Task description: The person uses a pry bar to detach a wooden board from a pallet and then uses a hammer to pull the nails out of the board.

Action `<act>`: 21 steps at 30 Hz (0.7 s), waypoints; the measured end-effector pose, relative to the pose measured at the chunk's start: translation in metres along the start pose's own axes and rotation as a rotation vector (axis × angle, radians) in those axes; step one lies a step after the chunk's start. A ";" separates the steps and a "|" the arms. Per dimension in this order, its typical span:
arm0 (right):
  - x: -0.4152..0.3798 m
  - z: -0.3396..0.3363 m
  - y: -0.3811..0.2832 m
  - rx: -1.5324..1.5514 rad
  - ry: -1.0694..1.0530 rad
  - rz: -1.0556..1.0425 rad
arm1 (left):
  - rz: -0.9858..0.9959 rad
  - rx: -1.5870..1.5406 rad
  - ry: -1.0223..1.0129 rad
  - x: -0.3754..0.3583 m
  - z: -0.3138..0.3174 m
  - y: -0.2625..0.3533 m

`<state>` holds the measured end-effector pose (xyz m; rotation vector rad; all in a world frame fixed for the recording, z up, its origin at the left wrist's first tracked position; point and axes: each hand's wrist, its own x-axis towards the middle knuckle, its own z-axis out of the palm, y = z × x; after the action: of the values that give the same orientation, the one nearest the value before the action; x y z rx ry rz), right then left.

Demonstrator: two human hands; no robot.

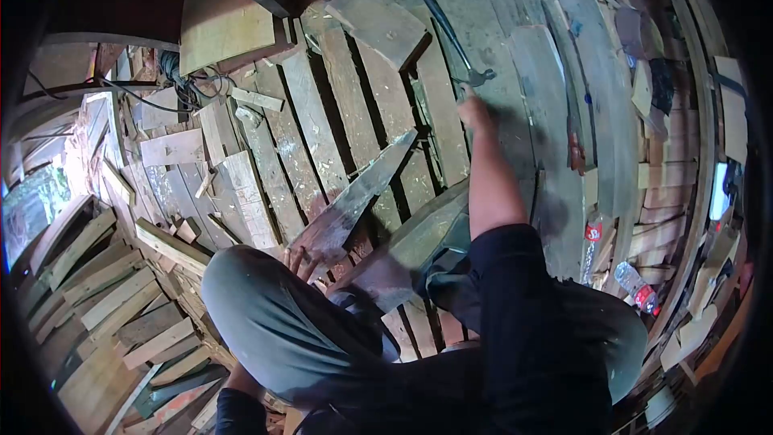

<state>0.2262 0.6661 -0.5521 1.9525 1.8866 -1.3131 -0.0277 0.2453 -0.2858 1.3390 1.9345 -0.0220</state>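
Observation:
A claw hammer [451, 36] with a dark handle lies on the planks ahead, its metal head towards me. My right hand [475, 109] reaches out just short of that head, a finger stretched towards it; the other fingers are partly hidden by the hand. Below my left knee, the fingers of my left hand [301, 263] are at the near end of a long, tapering wooden board [354, 193], gripping it; the palm is hidden. That board lies slantwise over the slats. Another wide wooden piece [403, 254] lies in front of my crossed legs.
Dark gaps run between the floor slats [310, 113]. A broad offcut [382, 24] lies near the hammer. A handsaw [574, 105] lies on the right, with plastic bottles [636, 286] nearer me. Stacked wood scraps [133, 298] fill the left; cables [181, 84] lie at the upper left.

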 end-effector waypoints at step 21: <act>0.058 0.007 0.023 -0.131 0.243 -0.146 | -0.115 0.009 -0.037 0.013 -0.015 0.024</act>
<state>0.2331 0.7005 -0.6046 2.0187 2.2027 -0.9914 -0.0187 0.2730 -0.2737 1.2230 1.9802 -0.1117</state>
